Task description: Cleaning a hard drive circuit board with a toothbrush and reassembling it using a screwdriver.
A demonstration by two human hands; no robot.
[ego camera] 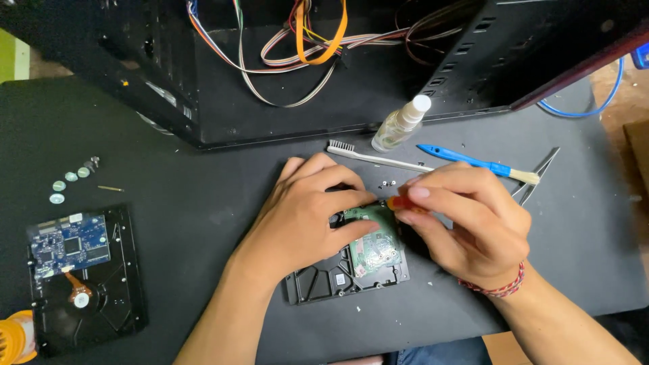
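A black work table (203, 196) fills most of the frame. Across the top stands an open black computer case (284, 101), with a bundle of coloured ribbon cables and an orange cable (318, 40) hanging inside it. At lower left lies a second hard drive (84, 277), board side up, with a blue circuit board on its upper half.

At lower centre lies the hard drive (348, 263) being worked on, a black frame with a green circuit board (373, 245) on its right part. The left hand (304, 216) rests on the upper left of this drive, palm down, fingers spread and curled over the drive's top edge, thumb lying against the green board; it presses the drive rather than closing round it. The right hand (466, 226) is just right of the drive, fingers pinched shut on a small screwdriver with an orange-red handle (400, 202), whose tip points down at the board's upper edge. A red braided bracelet (497, 287) circles the right wrist.

Above the hands lie a white toothbrush (372, 157), a small clear spray bottle with a white cap (400, 125), a blue-handled brush (476, 163), and metal tweezers (537, 176) at the right. At upper left of the table sit a few small round metal pieces (67, 179). Tiny screws (389, 182) lie just above the drive. Part of an orange object (15, 338) shows at the lower left corner.
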